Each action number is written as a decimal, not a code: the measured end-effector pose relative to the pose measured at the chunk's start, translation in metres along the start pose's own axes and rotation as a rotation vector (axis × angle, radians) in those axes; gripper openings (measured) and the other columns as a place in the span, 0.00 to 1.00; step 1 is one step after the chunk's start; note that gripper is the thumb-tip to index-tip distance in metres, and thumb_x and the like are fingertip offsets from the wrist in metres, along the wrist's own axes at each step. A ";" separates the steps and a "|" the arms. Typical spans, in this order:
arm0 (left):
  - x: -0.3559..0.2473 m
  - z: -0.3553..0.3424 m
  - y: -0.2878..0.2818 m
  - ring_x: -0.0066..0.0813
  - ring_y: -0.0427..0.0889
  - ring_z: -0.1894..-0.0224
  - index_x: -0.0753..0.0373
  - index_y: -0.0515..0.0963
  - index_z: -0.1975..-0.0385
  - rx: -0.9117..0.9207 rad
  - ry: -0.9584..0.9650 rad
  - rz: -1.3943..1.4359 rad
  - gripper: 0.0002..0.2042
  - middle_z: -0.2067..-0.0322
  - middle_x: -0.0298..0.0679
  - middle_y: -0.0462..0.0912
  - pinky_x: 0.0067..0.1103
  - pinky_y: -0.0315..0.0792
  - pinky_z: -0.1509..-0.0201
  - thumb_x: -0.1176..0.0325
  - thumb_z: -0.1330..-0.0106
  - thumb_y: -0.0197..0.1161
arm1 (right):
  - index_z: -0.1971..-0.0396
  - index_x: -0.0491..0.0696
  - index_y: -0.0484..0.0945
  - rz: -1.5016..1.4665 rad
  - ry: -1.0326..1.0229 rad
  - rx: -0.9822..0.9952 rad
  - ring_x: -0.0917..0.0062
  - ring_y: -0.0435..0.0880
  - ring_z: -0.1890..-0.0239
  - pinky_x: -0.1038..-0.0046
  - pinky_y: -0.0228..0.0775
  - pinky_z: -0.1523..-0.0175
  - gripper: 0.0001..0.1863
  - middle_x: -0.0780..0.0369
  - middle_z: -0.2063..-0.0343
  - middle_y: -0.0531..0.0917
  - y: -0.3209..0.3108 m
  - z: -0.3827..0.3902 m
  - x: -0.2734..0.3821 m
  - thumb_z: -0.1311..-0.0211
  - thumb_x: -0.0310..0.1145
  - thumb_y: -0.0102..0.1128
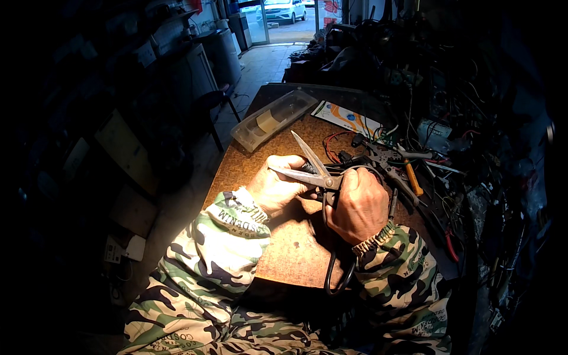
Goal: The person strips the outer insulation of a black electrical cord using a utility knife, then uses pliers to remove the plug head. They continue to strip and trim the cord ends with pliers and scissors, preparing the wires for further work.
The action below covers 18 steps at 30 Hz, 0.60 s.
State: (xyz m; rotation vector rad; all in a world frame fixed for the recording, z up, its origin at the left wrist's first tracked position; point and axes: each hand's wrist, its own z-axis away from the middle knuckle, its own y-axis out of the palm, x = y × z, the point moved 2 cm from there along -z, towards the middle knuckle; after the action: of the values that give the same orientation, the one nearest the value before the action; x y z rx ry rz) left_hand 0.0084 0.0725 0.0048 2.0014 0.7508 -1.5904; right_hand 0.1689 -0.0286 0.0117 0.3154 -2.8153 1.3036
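Observation:
My right hand (360, 207) is closed round the handles of a pair of metal scissors (327, 179). The two blades stand apart and point up and to the left. My left hand (277, 184) sits behind the lower blade, fingers closed on a black cable (308, 168) that is largely hidden by the hand and the blade. From between the hands a loop of black cable (329, 278) hangs past the table's front edge. Both hands are over the brown tabletop (290, 251), under bright light.
A clear plastic tray (251, 141) lies at the far left of the table, beside a printed white and orange card (349, 118). To the right are pliers (402, 186), a yellow-handled tool (412, 177), a red-handled tool (451, 245) and tangled wires. A dark stool (212, 103) stands beyond the left edge.

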 end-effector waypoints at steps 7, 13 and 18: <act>-0.004 -0.002 0.002 0.30 0.88 0.64 0.76 0.79 0.58 0.002 -0.076 -0.006 0.10 0.62 0.48 0.87 0.21 0.83 0.59 0.77 0.35 0.67 | 0.69 0.38 0.72 -0.027 0.002 0.001 0.59 0.80 0.71 0.63 0.75 0.68 0.25 0.52 0.72 0.75 0.002 0.005 -0.005 0.62 0.35 0.77; -0.006 0.005 -0.002 0.30 0.88 0.64 0.75 0.79 0.58 -0.028 -0.070 -0.009 0.10 0.62 0.47 0.86 0.21 0.83 0.59 0.77 0.35 0.67 | 0.72 0.38 0.74 -0.024 -0.080 -0.100 0.65 0.80 0.75 0.67 0.74 0.74 0.25 0.56 0.75 0.75 0.000 0.000 -0.001 0.54 0.43 0.76; 0.001 -0.006 0.006 0.28 0.87 0.64 0.75 0.80 0.59 0.061 -0.060 -0.021 0.09 0.63 0.44 0.86 0.21 0.82 0.59 0.76 0.34 0.67 | 0.71 0.38 0.74 0.087 -0.040 -0.104 0.64 0.79 0.70 0.67 0.74 0.68 0.30 0.54 0.73 0.74 0.000 0.004 -0.008 0.56 0.49 0.78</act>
State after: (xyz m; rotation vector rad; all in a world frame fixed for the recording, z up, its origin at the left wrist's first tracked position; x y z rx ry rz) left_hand 0.0174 0.0721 0.0056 1.9851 0.7108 -1.6963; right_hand 0.1765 -0.0301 0.0082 0.2209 -2.9481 1.1722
